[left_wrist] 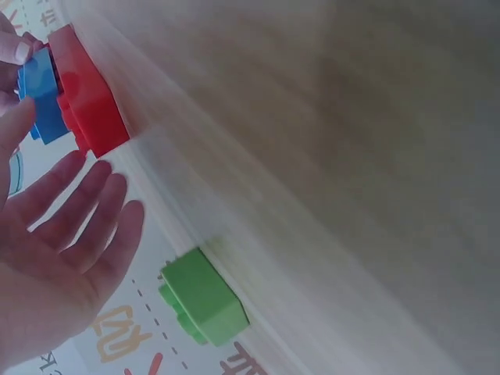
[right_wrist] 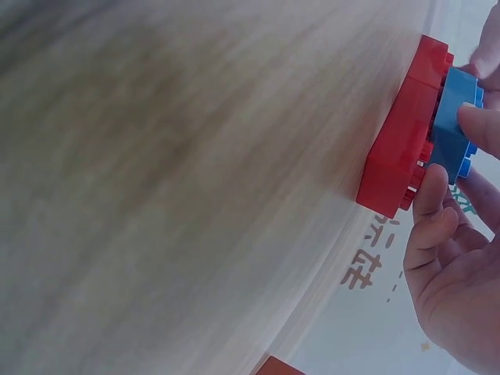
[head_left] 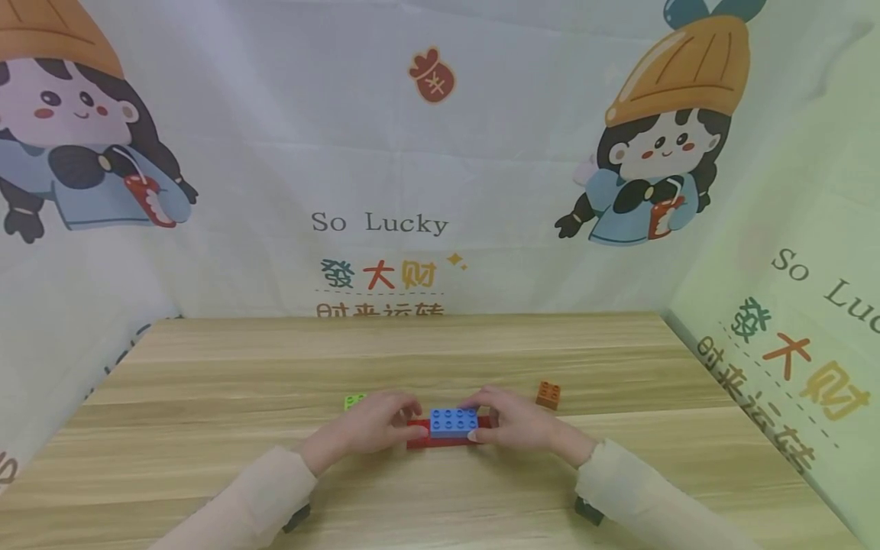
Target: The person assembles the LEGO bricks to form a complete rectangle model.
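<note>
A blue eight-stud toy building brick [head_left: 454,423] sits across the top of red toy bricks [head_left: 418,437] standing end to end, a seam showing between them in the right wrist view. My right hand [head_left: 516,420] pinches the blue brick's right end, its thumb [right_wrist: 480,125] on the near face and other fingers behind. At the left end of the red bricks is my left hand [head_left: 378,422]. Its fingers [left_wrist: 94,211] are spread and relaxed in the left wrist view, with the thumb close to the blue brick and nothing gripped.
A light green brick [left_wrist: 205,301] stands on the wooden table [head_left: 440,504] just beyond my left hand, partly covered by it in the head view. Further back on the right is a small orange-brown brick [head_left: 548,394]. Printed cloth [head_left: 509,191] hangs around the table's back and sides.
</note>
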`<action>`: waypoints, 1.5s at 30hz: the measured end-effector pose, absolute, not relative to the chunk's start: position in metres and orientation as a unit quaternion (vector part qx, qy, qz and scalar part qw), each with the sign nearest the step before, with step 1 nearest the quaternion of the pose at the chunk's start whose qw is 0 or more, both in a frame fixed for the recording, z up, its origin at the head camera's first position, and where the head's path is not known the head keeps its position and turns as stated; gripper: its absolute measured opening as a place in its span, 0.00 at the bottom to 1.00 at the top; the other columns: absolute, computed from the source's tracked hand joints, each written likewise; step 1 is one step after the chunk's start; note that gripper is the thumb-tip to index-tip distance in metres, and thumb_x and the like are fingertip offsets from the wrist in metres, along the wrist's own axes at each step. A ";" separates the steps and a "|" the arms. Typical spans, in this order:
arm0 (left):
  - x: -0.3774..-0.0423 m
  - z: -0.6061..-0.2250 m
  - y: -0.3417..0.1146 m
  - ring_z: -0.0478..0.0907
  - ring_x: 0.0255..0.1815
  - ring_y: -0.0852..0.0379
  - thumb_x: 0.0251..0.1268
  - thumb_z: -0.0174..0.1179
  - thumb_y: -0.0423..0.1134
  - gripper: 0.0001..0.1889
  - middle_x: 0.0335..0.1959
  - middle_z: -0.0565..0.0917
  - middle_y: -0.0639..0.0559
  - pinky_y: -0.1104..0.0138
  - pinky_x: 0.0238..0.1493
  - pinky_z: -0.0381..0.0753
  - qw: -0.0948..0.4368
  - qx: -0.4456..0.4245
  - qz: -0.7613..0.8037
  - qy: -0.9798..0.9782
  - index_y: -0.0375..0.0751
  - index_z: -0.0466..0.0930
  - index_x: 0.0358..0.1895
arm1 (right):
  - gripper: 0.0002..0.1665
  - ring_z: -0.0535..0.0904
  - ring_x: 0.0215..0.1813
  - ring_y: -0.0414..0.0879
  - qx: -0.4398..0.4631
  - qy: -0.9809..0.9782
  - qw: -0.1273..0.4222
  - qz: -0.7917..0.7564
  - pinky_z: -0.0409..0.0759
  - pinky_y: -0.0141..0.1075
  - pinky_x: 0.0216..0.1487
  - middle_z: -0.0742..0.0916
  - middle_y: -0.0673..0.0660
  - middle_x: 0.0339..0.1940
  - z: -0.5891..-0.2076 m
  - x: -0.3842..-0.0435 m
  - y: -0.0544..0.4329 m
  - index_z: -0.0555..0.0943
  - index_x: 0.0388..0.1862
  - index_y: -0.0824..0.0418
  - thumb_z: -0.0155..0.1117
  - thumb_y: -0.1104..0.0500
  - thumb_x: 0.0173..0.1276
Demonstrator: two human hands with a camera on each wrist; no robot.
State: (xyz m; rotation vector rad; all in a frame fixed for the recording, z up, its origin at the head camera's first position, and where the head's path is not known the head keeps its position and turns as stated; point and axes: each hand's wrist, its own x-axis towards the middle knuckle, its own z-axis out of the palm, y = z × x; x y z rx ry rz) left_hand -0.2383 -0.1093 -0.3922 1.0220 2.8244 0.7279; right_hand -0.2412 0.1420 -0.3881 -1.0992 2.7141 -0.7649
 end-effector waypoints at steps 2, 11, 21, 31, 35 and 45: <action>-0.239 -0.392 -0.106 0.73 0.36 0.61 0.56 0.56 0.53 0.18 0.36 0.78 0.56 0.68 0.36 0.73 0.013 0.335 0.239 0.911 0.44 0.76 0.42 | 0.25 0.69 0.37 0.39 -0.363 0.895 0.057 -0.255 0.69 0.34 0.37 0.76 0.46 0.43 -0.388 -0.241 0.142 0.73 0.54 0.55 0.61 0.50 0.58; -0.238 -0.391 -0.096 0.73 0.35 0.63 0.57 0.57 0.49 0.13 0.35 0.77 0.58 0.70 0.36 0.73 -0.023 0.359 0.243 0.901 0.47 0.76 0.41 | 0.24 0.69 0.33 0.38 -0.372 0.889 0.051 -0.262 0.69 0.32 0.32 0.76 0.44 0.41 -0.391 -0.243 0.143 0.73 0.54 0.55 0.61 0.50 0.58; -0.240 -0.390 -0.095 0.73 0.33 0.63 0.56 0.59 0.47 0.10 0.33 0.76 0.59 0.71 0.33 0.73 -0.006 0.352 0.269 0.897 0.48 0.76 0.37 | 0.24 0.70 0.28 0.37 -0.386 0.872 0.052 -0.296 0.71 0.31 0.29 0.78 0.47 0.39 -0.394 -0.245 0.146 0.72 0.54 0.60 0.59 0.51 0.61; -0.242 -0.391 -0.095 0.73 0.32 0.64 0.55 0.60 0.47 0.09 0.31 0.76 0.60 0.71 0.32 0.73 0.002 0.350 0.278 0.895 0.47 0.76 0.35 | 0.20 0.72 0.26 0.37 -0.375 0.868 0.074 -0.318 0.72 0.31 0.28 0.78 0.46 0.42 -0.395 -0.246 0.146 0.72 0.52 0.55 0.57 0.50 0.62; -0.244 -0.390 -0.094 0.74 0.32 0.62 0.54 0.60 0.46 0.09 0.31 0.77 0.59 0.70 0.32 0.73 0.002 0.357 0.273 0.894 0.46 0.77 0.35 | 0.19 0.72 0.26 0.37 -0.366 0.869 0.078 -0.323 0.73 0.32 0.28 0.78 0.46 0.42 -0.394 -0.247 0.145 0.73 0.51 0.53 0.57 0.50 0.62; -0.245 -0.390 -0.094 0.74 0.32 0.63 0.54 0.60 0.45 0.10 0.30 0.78 0.59 0.70 0.34 0.73 0.016 0.351 0.271 0.896 0.44 0.78 0.36 | 0.18 0.73 0.30 0.38 -0.360 0.871 0.092 -0.322 0.73 0.32 0.30 0.78 0.45 0.40 -0.391 -0.247 0.144 0.74 0.49 0.53 0.58 0.50 0.61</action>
